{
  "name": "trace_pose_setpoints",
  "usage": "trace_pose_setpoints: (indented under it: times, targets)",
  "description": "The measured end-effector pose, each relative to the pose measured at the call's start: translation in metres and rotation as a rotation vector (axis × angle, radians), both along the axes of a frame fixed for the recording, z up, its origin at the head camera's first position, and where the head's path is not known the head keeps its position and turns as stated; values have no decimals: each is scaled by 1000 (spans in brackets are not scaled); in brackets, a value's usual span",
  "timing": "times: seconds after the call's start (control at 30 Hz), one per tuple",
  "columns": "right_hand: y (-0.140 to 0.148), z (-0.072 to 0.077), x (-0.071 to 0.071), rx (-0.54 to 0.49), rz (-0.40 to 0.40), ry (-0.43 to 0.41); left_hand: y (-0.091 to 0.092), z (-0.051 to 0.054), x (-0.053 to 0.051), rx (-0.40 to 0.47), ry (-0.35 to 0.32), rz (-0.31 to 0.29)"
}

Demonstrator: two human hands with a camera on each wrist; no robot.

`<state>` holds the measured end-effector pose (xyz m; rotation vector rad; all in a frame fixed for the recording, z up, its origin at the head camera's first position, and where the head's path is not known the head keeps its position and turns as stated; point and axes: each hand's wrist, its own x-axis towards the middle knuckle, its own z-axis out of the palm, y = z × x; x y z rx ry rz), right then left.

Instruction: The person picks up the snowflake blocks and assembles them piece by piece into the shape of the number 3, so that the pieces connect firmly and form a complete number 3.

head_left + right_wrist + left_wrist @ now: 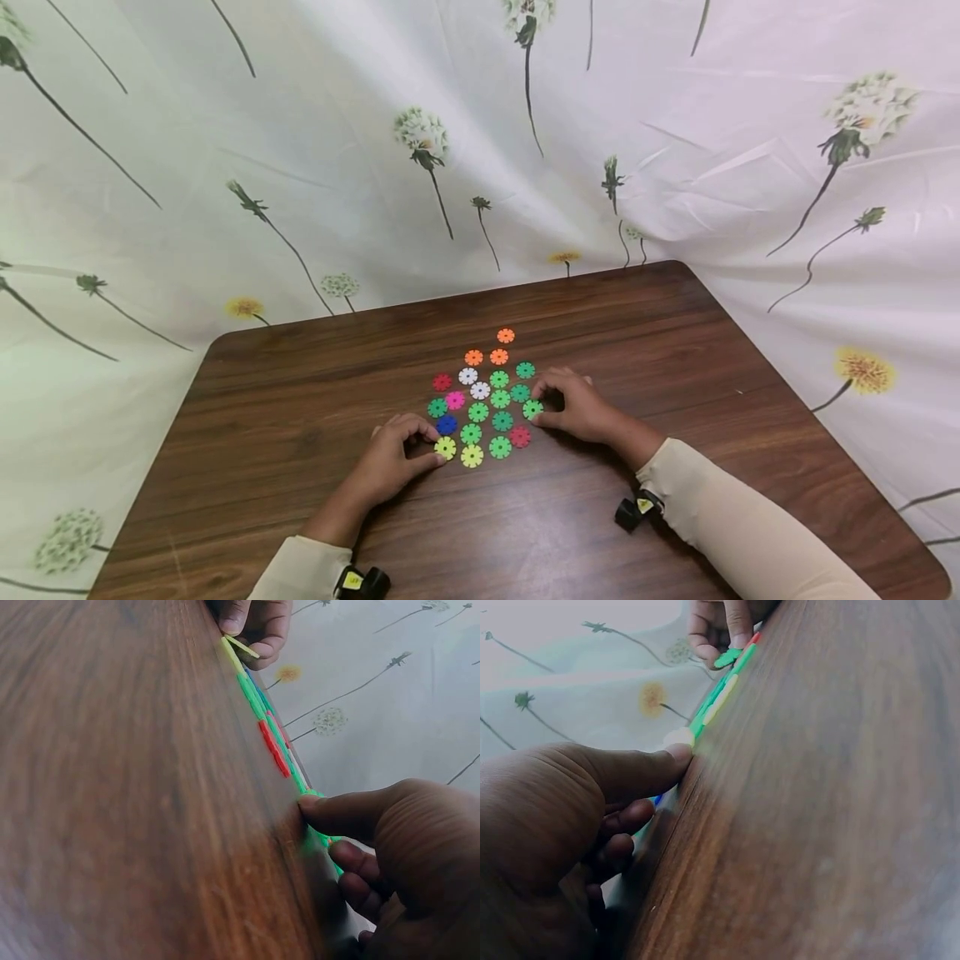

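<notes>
Notched plastic discs in several colours form a flat cluster on the wooden table. At its lower left, the left hand pinches a yellow disc between thumb and fingers; the right wrist view shows that disc tilted. A blue disc and another yellow disc lie beside it. On the cluster's right side the right hand pinches a light green disc, seen tilted in the left wrist view. A red disc lies just below that one.
Orange discs are at the top of the cluster, with white discs below them. The brown table has rounded corners. Behind it hangs a pale cloth printed with dandelions.
</notes>
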<state>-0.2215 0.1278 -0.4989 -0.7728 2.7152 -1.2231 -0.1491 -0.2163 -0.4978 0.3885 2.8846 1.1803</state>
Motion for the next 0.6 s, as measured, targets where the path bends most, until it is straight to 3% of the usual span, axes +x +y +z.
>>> trace_pose_setpoints:
  times: [0.17,0.6]
  targets:
    - [0,-1,1,-16,-8,-1,1,1,1,6,-9,19]
    - [0,-1,4,-88,12,-17,8,0,7,-31,47,35]
